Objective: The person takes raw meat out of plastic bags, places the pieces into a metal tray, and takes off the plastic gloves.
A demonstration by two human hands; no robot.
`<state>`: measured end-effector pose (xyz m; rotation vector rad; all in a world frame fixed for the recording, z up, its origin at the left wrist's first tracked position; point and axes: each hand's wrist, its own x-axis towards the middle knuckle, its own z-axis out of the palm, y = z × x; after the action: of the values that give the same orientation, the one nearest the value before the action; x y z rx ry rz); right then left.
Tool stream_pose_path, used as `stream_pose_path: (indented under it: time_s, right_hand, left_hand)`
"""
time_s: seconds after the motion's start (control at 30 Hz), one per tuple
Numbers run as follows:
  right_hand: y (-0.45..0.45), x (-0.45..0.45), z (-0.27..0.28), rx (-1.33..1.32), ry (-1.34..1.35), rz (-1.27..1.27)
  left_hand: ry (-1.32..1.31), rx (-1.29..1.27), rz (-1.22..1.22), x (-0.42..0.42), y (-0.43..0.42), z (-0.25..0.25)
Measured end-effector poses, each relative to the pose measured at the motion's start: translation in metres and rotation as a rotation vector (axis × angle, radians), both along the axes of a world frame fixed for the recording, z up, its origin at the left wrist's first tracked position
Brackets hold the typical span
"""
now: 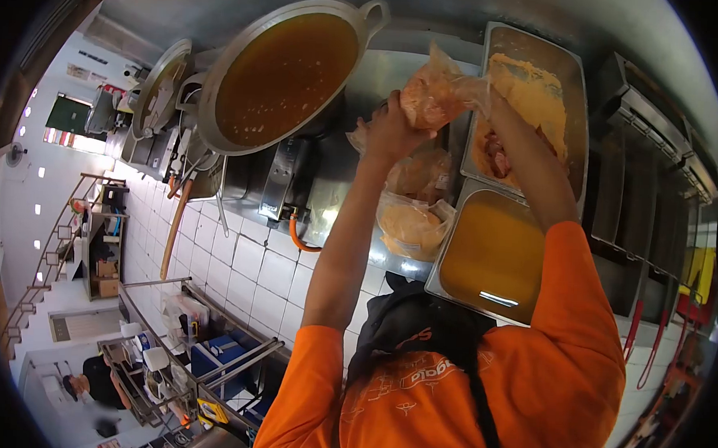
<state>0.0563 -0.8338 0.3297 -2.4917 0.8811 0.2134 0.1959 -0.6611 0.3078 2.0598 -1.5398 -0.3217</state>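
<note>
A clear plastic bag (pixel 433 91) of pinkish-orange food hangs between my hands above the steel counter. My left hand (pixel 395 132) has its fingers wrapped round the bag's lower left side. At the bag's right end is my right hand (pixel 492 102), its fingers largely hidden by plastic. Below the bag lie a second bag (pixel 419 175) and a bag of orange powder (pixel 411 225). To the right, a steel tray (pixel 579 97) holds orange-yellow powder (pixel 533 87) and raw meat pieces (pixel 498 160). Nearer me is a tray of yellow-orange liquid (pixel 490 250).
A large pot (pixel 289 81) of brown-orange liquid stands at the left on a burner (pixel 285 177) with an orange hose (pixel 301 236). Farther left are another pot (pixel 158 91) and a wooden handle (pixel 177 230). Metal racks (pixel 629 188) stand right. A person (pixel 104 383) is far lower left.
</note>
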Motion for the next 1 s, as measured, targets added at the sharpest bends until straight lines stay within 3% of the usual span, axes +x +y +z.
stream_pose_path:
  time_s: [0.2,0.47,0.57,0.67,0.77,1.0]
  right_hand:
    - [0.019,-0.005,-0.015,0.03,-0.034,0.011]
    - [0.031,-0.014,-0.02,0.067,-0.029,0.02]
    - [0.029,-0.017,-0.017,0.069,-0.017,0.023]
    - [0.028,-0.019,-0.016,0.059,-0.005,0.023]
    - [0.024,-0.026,-0.017,0.037,0.016,0.024]
    - [0.02,-0.033,0.005,-0.004,0.058,0.028]
  left_hand:
    - [-0.035,0.01,-0.002,0.013,-0.01,-0.029]
    - [-0.555,-0.111,-0.142,0.007,-0.013,-0.021]
    - [-0.547,-0.025,-0.11,0.006,-0.018,-0.02]
    - [-0.389,-0.193,-0.125,-0.002,-0.015,-0.026]
    - [-0.086,-0.005,-0.131,-0.018,-0.01,-0.008]
    - [-0.182,-0.003,-0.055,0.003,-0.016,-0.043]
